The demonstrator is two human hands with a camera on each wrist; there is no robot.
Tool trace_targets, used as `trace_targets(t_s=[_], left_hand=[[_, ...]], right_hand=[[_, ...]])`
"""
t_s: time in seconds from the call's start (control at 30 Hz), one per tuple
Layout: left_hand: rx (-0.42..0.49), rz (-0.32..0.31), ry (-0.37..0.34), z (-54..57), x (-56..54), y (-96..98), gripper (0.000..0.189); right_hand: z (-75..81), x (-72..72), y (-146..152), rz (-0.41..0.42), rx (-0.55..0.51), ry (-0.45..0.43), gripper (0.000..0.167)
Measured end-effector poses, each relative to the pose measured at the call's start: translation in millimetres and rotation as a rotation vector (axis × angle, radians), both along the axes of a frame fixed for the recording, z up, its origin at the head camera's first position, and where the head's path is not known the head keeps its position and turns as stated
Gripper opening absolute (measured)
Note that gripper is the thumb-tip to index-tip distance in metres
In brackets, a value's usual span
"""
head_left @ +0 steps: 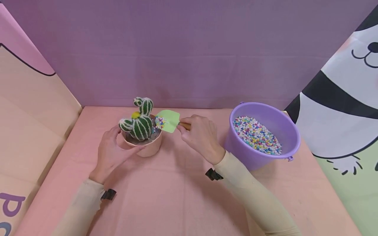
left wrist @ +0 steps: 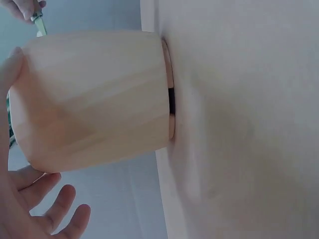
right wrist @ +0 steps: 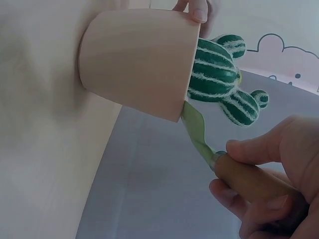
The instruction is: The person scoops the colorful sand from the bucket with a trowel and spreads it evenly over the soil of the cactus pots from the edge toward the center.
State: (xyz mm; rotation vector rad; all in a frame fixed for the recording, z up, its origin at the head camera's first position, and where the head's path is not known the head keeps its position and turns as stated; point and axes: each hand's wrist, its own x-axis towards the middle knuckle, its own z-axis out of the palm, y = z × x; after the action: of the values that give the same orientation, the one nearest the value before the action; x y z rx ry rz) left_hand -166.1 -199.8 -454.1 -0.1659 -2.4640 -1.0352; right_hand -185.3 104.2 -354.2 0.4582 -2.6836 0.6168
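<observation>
A pinkish flowerpot [head_left: 151, 148] holds a green toy-like cactus [head_left: 141, 127] with white stripes and a yellow tuft, set in greyish fill. My left hand [head_left: 110, 152] holds the pot near its rim, thumb on the near side and fingers round the left. My right hand [head_left: 202, 134] grips the wooden handle of a small trowel [head_left: 172, 122]. Small multicoloured pebbles [head_left: 160, 122] lie at the tip of its light green blade. In the right wrist view the blade [right wrist: 194, 124] meets the pot's rim, beside the cactus. Some coloured pebbles show on the fill inside the pot.
To the right stands a purple bucket [head_left: 251, 159], partly filled with multicoloured pebbles [head_left: 257, 136]. A pink cloth [head_left: 153, 203] covers the table. Behind rises a purple backdrop [head_left: 189, 59], with a panda print [head_left: 348, 108] on the right side.
</observation>
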Motion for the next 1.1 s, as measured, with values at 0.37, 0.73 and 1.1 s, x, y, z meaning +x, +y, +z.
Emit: trace_targets(t_s=[0.37, 0.73, 1.1], left_hand=[[0.042, -0.29, -0.09, 4.7, -19.0, -19.9, 0.096], [0.053, -0.278, -0.149, 4.8, -19.3, -19.4, 0.101], [0.088, -0.185, -0.116, 3.6, -12.2, -10.7, 0.092]], right_hand=[[-1.2, -1.3, 0.3, 0.017, 0.001, 0.025, 0.02], [1.5, 1.7, -0.8, 0.013, 0.012, 0.015, 0.021], [-0.5, 2.5, -1.0, 0.027, 0.028, 0.063, 0.02]])
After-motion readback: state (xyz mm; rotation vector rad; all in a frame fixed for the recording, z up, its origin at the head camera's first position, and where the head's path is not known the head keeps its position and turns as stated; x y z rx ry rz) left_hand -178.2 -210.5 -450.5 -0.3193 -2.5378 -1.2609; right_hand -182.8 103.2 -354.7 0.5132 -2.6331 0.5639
